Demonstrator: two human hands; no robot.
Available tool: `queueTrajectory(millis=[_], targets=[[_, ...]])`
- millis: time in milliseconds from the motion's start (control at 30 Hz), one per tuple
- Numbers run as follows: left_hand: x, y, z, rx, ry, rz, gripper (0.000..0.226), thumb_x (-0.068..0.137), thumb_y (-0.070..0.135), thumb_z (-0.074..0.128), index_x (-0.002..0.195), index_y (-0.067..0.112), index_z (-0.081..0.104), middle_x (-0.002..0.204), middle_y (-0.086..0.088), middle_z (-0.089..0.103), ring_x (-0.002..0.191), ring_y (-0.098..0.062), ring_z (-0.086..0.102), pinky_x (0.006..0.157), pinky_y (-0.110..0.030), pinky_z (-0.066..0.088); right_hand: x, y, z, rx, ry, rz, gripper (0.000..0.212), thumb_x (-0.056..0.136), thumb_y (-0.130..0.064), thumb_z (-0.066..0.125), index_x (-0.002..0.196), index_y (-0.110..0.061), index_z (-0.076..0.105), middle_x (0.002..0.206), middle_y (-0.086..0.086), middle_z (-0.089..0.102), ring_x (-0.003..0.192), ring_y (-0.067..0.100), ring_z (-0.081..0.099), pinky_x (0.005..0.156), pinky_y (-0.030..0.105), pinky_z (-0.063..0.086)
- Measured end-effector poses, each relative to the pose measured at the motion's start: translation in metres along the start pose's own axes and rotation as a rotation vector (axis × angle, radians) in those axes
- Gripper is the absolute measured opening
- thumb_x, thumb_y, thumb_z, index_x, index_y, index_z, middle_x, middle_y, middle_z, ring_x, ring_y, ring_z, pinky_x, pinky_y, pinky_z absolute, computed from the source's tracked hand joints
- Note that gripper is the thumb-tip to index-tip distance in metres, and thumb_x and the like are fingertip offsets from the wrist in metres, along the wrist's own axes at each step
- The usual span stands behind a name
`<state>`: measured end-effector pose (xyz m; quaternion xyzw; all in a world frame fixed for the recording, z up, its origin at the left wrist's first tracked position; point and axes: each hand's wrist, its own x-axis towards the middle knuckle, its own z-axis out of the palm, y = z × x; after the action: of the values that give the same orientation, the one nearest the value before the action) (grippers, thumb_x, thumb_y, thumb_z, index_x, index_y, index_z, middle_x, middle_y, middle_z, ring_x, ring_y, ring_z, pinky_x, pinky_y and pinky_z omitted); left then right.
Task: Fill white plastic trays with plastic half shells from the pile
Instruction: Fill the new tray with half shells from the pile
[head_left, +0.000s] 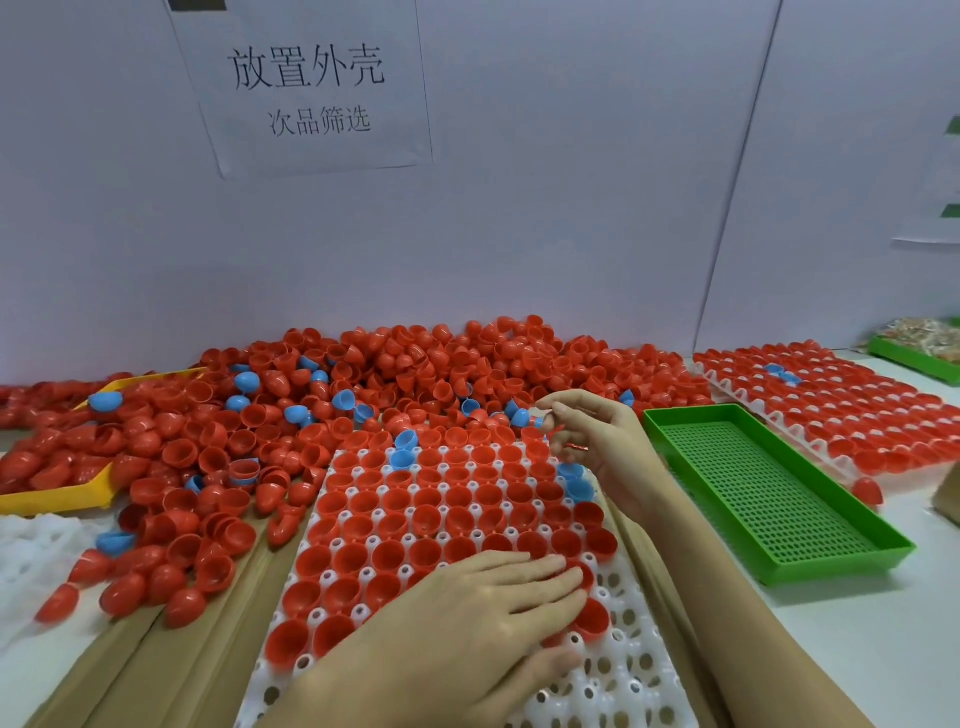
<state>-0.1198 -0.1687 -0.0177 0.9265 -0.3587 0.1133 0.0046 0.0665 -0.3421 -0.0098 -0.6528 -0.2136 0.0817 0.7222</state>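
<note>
Red half shells fill most pockets of the white tray (631, 691) in the foreground, with a big pile (363, 384) of them just beyond it. Left hand (467, 618) lies flat, fingers straight, pressing shells at the tray's near rows. Right hand (592, 441) hovers above the far right corner, fingers curled, pinching a small red piece (558, 430). Beside it sits a green tray (779, 493).

Green perforated tray (769, 499) right; yellow tray (57, 500) left; paper sign (306, 88) on wall.
</note>
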Motion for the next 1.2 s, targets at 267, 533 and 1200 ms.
queueTrajectory(millis=[267,533,1200], targets=[[0.001,-0.015,-0.021,-0.332,-0.042,-0.058,0.051,0.11,0.053,0.019,0.159,0.04,0.03,0.162,0.034,0.02,0.148,0.017,0.012,0.122,-0.01,0.006,0.002,0.002,-0.006,0.043,0.038,0.03,0.024,0.103,-0.007,0.06,0.096,-0.016,0.082,0.085,0.007,0.074,0.065,0.013,0.065,0.067,0.029,0.049],[0.035,-0.132,-0.009,-0.153,0.05,-0.483,0.038,0.108,0.036,0.045,0.142,0.027,0.058,0.143,0.015,0.057,0.131,-0.002,0.052,0.113,-0.026,0.041,0.005,0.005,-0.007,0.047,0.039,0.025,0.022,0.104,-0.007,0.06,0.099,-0.013,0.081,0.086,0.009,0.074,0.065,0.014,0.065,0.066,0.028,0.05],[0.048,-0.243,0.015,0.021,-0.156,-0.741,0.022,0.099,0.023,0.064,0.12,0.021,0.069,0.128,-0.001,0.06,0.116,-0.023,0.059,0.097,-0.042,0.052,0.008,0.009,-0.006,0.019,0.05,0.035,0.019,0.104,-0.007,0.059,0.105,-0.008,0.078,0.084,0.007,0.074,0.066,0.015,0.065,0.07,0.032,0.049]])
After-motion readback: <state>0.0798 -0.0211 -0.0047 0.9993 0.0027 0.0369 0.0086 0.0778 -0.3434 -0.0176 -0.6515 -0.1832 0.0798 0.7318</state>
